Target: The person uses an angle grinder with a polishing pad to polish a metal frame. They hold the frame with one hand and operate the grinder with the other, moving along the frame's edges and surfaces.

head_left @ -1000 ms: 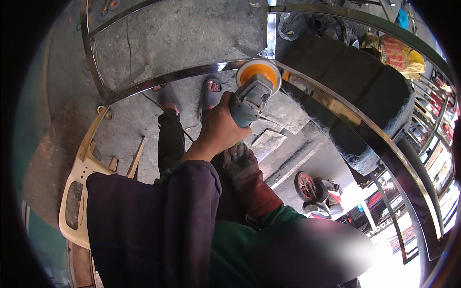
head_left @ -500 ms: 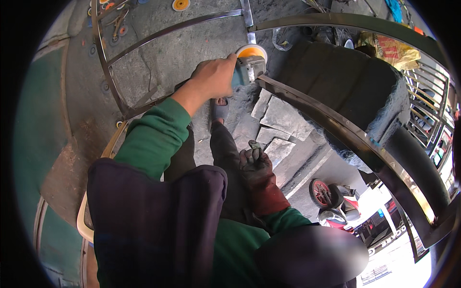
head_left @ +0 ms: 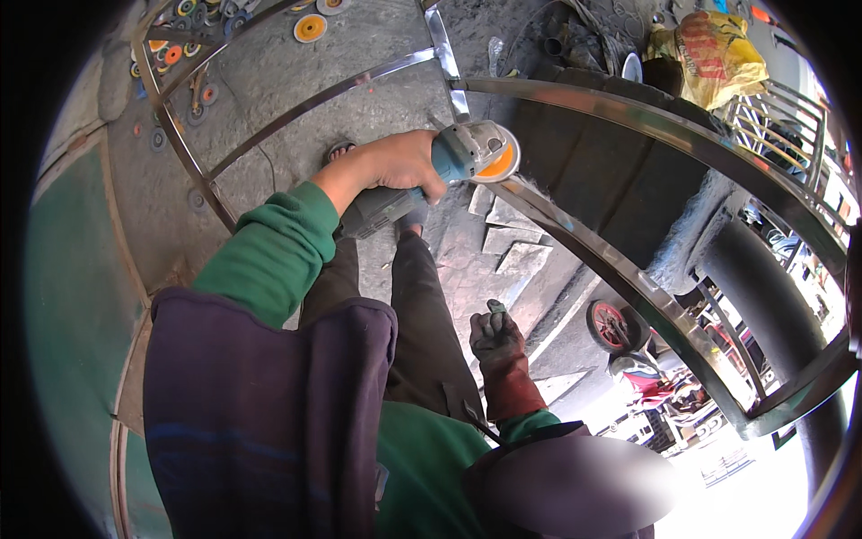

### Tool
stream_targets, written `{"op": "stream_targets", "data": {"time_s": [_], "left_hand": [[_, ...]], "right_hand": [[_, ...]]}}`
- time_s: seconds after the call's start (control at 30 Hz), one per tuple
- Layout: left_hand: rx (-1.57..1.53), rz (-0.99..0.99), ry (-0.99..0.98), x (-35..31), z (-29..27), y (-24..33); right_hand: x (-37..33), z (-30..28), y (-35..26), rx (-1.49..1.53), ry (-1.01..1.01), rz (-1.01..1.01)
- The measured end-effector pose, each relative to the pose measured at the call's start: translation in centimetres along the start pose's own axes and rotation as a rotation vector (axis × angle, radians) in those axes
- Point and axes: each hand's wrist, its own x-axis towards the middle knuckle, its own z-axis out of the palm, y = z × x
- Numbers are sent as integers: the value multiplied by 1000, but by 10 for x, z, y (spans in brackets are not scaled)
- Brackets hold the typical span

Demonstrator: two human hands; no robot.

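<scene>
My bare left hand is wrapped round a blue and grey angle grinder. Its white disc with an orange centre is at the near end of a shiny metal bar, touching it or very close. This bar belongs to a curved metal frame. Lower down, apart from the frame, my right hand is closed in a grey work glove with a red cuff. A small greenish-grey bit shows at its fingertips; I cannot tell whether it is a held piece or the glove.
Several grinding discs lie on the floor at the far left. A big dark padded block stands behind the bar, with a yellow sack beyond. Flat broken slabs lie near my feet. A red-rimmed wheel is at the right.
The grinder has turned, so its disc now faces right along the bar's end instead of upward past it. My right hand has shifted slightly right and down. The view has moved.
</scene>
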Motion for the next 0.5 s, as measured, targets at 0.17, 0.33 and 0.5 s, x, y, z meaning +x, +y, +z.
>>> {"op": "stream_targets", "data": {"time_s": [0.17,0.33,0.5], "left_hand": [[426,-34,202,11,6,-5],[549,18,224,20,12,-17],[277,-29,179,19,8,-11]], "right_hand": [[-19,16,20,60,-162,54],[-25,22,37,13,11,5],[-31,25,44,-29,-71,0]]}}
